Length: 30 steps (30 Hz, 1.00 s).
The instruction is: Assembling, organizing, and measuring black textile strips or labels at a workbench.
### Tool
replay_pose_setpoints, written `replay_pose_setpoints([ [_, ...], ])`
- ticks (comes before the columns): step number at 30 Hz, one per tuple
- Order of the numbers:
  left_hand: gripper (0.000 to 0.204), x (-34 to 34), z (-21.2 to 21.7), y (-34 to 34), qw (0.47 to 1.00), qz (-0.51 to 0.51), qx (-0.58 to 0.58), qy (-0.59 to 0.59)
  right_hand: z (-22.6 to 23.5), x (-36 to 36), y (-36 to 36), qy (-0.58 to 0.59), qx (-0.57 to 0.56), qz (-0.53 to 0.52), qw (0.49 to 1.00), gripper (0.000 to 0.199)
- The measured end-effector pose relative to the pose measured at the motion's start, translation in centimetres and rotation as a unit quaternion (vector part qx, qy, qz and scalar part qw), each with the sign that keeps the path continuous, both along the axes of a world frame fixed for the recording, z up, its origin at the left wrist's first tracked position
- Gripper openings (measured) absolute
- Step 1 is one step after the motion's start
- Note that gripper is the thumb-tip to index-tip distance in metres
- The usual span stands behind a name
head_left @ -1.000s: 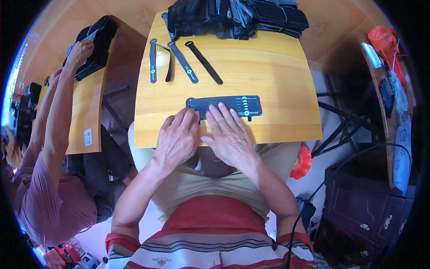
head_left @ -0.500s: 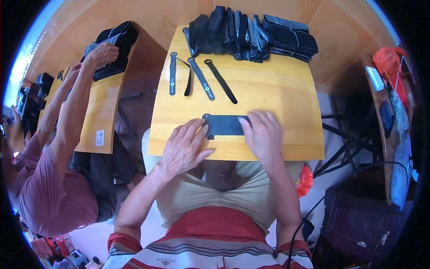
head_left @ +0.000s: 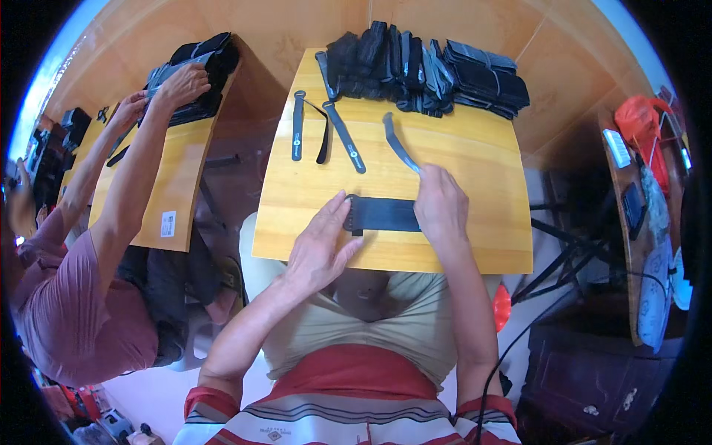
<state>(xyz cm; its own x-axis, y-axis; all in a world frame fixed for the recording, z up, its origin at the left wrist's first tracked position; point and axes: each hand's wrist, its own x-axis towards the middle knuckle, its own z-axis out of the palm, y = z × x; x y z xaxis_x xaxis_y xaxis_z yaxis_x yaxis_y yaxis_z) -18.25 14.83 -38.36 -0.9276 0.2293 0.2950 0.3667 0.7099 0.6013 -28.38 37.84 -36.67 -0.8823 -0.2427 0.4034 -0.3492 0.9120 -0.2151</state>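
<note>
A: Which step is this?
B: Handling a single strap (head_left: 401,145), I'd judge; the right hand (head_left: 443,204) has its fingers closed on the near end, the far end sticking out over the table (head_left: 482,248)

A: And the left hand (head_left: 317,251)?
B: Open and spread, thumb well apart, fingertips at the left end of the dark bundle (head_left: 386,214), which lies flat near the table's front edge; the right hand hides its other end

A: What does the next move call for?
B: Probably a firm pinch on the strap and a steady bundle
</note>
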Motion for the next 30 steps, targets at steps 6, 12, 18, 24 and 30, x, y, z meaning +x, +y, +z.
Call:
replay_pose_setpoints([
  [6,0.066,-2.1,3.9,2.9,0.667,-0.085,0.654,-0.347,2.5,9.1,1.1,0.118,-0.174,0.168,0.963,0.013],
  [12,0.025,-1.0,3.4,2.1,0.729,-0.048,0.633,-0.255,1.5,11.8,3.1,-0.079,-0.308,0.151,0.936,0.009],
  [18,0.017,0.0,1.7,0.5,0.853,0.042,0.479,-0.202,0.8,10.9,5.1,-0.136,-0.358,0.093,0.919,0.013],
  [24,0.014,0.7,0.7,0.0,0.868,0.088,0.426,-0.24,-0.2,9.9,6.3,-0.186,-0.391,0.034,0.901,0.016],
  [30,0.013,0.2,1.0,0.1,0.88,0.134,0.36,-0.28,-1.3,9.4,6.5,-0.204,-0.413,-0.039,0.887,0.016],
])
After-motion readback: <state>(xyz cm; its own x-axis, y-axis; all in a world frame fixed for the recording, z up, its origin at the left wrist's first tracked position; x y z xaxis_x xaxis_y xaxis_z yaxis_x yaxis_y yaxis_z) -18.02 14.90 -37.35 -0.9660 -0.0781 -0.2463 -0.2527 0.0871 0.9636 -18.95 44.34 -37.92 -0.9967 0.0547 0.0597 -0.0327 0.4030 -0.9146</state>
